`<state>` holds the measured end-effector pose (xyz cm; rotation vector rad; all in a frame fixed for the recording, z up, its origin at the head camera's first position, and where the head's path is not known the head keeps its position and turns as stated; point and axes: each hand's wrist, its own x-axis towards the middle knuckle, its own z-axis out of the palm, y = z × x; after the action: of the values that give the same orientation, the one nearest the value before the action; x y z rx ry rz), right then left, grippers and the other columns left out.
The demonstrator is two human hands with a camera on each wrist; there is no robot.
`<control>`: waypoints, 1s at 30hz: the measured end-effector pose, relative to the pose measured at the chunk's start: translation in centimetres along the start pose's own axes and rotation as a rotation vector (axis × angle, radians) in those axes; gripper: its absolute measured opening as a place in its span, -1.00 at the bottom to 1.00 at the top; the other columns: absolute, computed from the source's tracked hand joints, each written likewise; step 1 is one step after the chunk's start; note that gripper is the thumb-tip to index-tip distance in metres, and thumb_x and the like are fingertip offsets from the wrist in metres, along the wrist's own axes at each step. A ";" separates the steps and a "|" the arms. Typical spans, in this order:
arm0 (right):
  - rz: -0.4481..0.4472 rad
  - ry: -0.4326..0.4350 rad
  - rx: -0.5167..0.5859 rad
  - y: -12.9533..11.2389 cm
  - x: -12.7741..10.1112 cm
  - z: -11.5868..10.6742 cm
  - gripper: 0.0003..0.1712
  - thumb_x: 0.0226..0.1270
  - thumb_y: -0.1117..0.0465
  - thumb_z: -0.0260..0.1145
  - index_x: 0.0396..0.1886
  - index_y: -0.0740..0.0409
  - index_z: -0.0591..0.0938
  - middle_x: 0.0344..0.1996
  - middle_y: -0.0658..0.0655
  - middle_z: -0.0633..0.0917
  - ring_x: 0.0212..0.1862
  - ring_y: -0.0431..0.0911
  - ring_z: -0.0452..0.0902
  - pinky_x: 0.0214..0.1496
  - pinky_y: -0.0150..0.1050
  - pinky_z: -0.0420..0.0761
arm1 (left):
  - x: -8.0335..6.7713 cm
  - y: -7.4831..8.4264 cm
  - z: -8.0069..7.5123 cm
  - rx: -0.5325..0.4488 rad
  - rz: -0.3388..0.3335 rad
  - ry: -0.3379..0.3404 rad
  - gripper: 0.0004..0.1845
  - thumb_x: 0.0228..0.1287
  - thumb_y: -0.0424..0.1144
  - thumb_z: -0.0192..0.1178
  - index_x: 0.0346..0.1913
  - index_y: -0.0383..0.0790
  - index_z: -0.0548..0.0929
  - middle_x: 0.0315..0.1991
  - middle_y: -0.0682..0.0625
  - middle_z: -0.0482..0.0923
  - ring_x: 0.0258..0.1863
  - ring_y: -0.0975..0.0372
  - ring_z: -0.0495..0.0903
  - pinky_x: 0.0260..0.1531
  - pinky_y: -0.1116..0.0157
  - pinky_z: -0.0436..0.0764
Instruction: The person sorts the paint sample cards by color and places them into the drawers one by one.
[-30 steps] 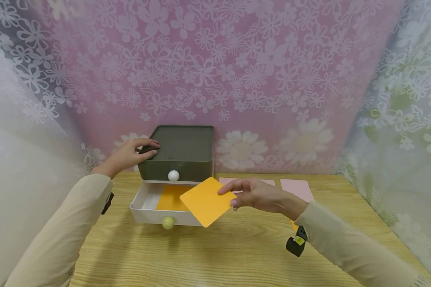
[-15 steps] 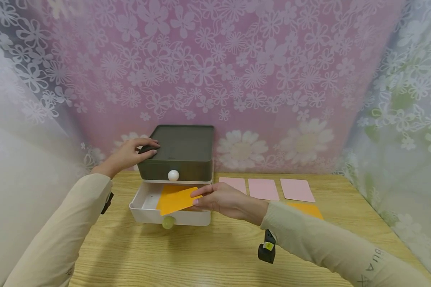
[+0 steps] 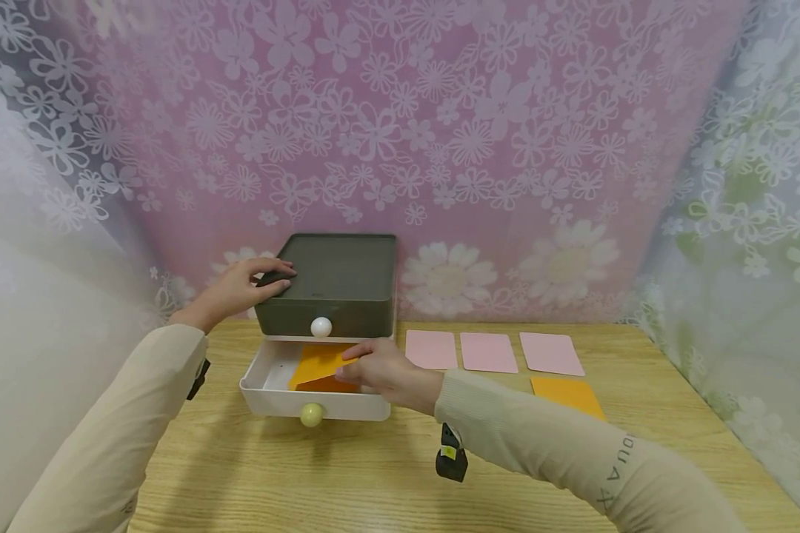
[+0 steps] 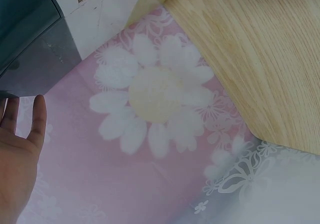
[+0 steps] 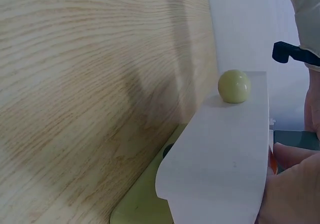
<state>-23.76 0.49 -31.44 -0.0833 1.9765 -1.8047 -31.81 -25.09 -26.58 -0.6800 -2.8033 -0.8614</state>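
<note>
My left hand (image 3: 243, 287) rests on the left edge of a dark grey-topped drawer box (image 3: 347, 266), fingertips and thumb touching its top. Straight outer fingers (image 4: 37, 121) appear beside the box in the left wrist view. Below, the white lower drawer (image 3: 260, 403), with a yellow-green ball knob (image 3: 311, 414), is pulled out. Inside its right side, my right hand (image 3: 390, 370) pinches an orange square card (image 3: 330, 357). Another orange layer lies against it, and the two are hard to tell apart. In the right wrist view the drawer front (image 5: 215, 159) hides most of the card.
Pink square cards (image 3: 490, 352) lie in a row right of the box. Another orange card (image 3: 567, 396) lies in front of them, partly covered by the right sleeve (image 3: 540, 422). The upper drawer, with a white knob (image 3: 321, 327), is closed. Flowered cloth surrounds the wooden table (image 3: 373, 474).
My right hand has moved left and lowered the orange card from in front of the drawer into it. The left hand stays where it was on the box.
</note>
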 end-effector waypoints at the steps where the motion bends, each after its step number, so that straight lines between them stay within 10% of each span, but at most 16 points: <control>1: 0.004 0.003 -0.006 0.0 0.1 0.1 -0.65 0.13 0.45 0.27 -0.04 0.36 0.51 -0.14 0.25 0.57 -0.21 -0.05 0.65 0.04 -0.13 0.55 | 0.0 0.0 0.0 0.002 0.000 0.001 -0.64 0.30 -0.05 0.08 0.08 -0.10 0.56 0.23 -0.11 0.38 0.25 -0.02 0.28 0.11 -0.10 0.34; 9: 0.041 -0.069 -0.093 0.0 0.6 0.2 -0.59 0.13 0.47 0.27 0.02 0.40 0.48 -0.10 0.24 0.52 -0.34 -0.12 0.50 -0.02 -0.23 0.58 | 0.0 0.0 0.1 0.005 0.006 0.008 -0.65 0.29 -0.07 0.09 0.08 -0.11 0.57 0.23 -0.11 0.38 0.24 -0.02 0.29 0.10 -0.09 0.35; 24: 0.053 -0.160 -0.112 -0.8 -0.5 -0.1 -0.55 0.17 0.50 0.21 0.08 0.48 0.39 0.21 0.36 0.34 0.22 0.17 0.33 0.27 0.08 0.27 | -0.1 0.1 0.0 -0.019 0.012 0.002 -0.65 0.30 -0.08 0.09 0.08 -0.14 0.56 0.23 -0.14 0.37 0.24 -0.03 0.28 0.11 -0.11 0.33; 30: 0.040 -0.168 -0.148 -1.4 -1.5 -0.9 -0.54 0.19 0.45 0.21 0.12 0.40 0.41 0.21 0.33 0.35 0.15 0.08 0.38 0.26 0.03 0.31 | -0.1 0.2 0.0 -0.017 0.012 -0.002 -0.65 0.30 -0.10 0.08 0.08 -0.16 0.56 0.23 -0.15 0.37 0.24 -0.04 0.28 0.10 -0.11 0.33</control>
<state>-23.11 1.69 -29.60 -0.2330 1.9741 -1.5712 -31.61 -25.05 -26.51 -0.7002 -2.7936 -0.8835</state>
